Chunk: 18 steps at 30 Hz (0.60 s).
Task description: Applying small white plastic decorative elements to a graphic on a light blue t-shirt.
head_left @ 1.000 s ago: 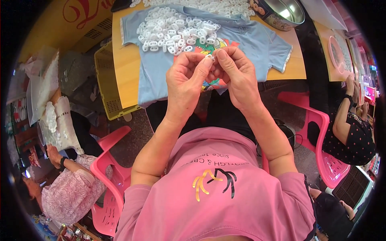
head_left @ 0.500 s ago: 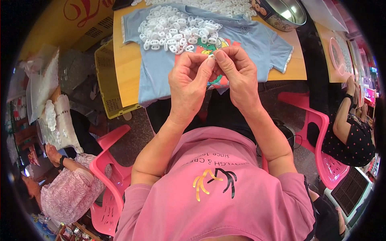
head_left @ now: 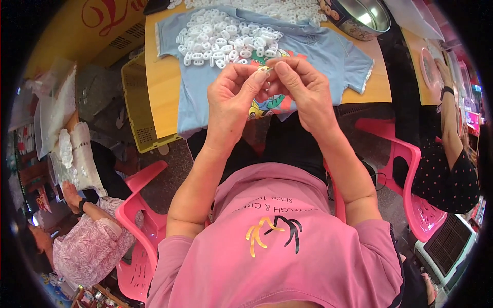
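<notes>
White plastic, one small piece [head_left: 263, 70], is pinched between the fingertips of the left hand [head_left: 233, 97] and right hand [head_left: 303, 90], pressed together above a light-blue shirt [head_left: 318, 51]. Beyond them a heap of white pieces [head_left: 226, 38] lies on the shirt, spread over the wooden counter [head_left: 159, 92].

A wooden bench [head_left: 163, 87] carries a light blue T-shirt [head_left: 318, 51] spread flat, heaped with small white plastic pieces [head_left: 226, 38]. A round metal tin [head_left: 359, 18] stands beside it.
</notes>
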{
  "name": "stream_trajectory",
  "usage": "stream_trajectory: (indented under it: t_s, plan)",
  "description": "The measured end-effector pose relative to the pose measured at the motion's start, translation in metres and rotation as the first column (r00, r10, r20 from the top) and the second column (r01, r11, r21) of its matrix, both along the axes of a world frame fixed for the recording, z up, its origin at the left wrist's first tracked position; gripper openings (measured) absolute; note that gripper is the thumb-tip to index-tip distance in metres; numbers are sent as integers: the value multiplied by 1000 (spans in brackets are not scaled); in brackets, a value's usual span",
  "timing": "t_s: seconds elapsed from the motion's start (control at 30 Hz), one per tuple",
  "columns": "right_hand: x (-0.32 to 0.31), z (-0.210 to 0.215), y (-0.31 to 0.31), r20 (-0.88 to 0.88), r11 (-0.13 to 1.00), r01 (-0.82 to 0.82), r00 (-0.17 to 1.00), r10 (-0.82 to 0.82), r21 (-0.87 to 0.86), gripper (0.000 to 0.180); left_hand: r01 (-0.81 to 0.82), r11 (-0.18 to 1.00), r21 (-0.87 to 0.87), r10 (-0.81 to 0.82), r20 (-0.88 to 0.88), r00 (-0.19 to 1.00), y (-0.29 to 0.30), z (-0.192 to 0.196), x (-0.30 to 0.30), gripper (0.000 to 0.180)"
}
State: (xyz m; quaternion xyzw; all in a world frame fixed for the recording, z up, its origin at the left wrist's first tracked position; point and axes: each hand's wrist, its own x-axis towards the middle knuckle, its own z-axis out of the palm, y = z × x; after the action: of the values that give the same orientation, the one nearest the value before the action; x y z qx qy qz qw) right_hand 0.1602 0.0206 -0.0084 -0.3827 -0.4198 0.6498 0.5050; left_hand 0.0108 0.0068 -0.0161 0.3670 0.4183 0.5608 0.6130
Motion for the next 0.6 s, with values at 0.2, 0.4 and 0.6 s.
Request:
stream_trajectory:
  t_s: [0.2,0.4,0.6]
  plan:
    - [16,2,8,328,962,-90,945,1,256,13,54,998,-19,-53,37,998,-2,1,-1,13]
    - [23,8,15,624,797,-302,772,-116,522,10,87,996,-2,-87,-13,996,-5,4,-4,14]
    - [9,3,3,412,949,-190,908,73,251,11,36,999,15,-36,-42,999,-10,3,3,12]
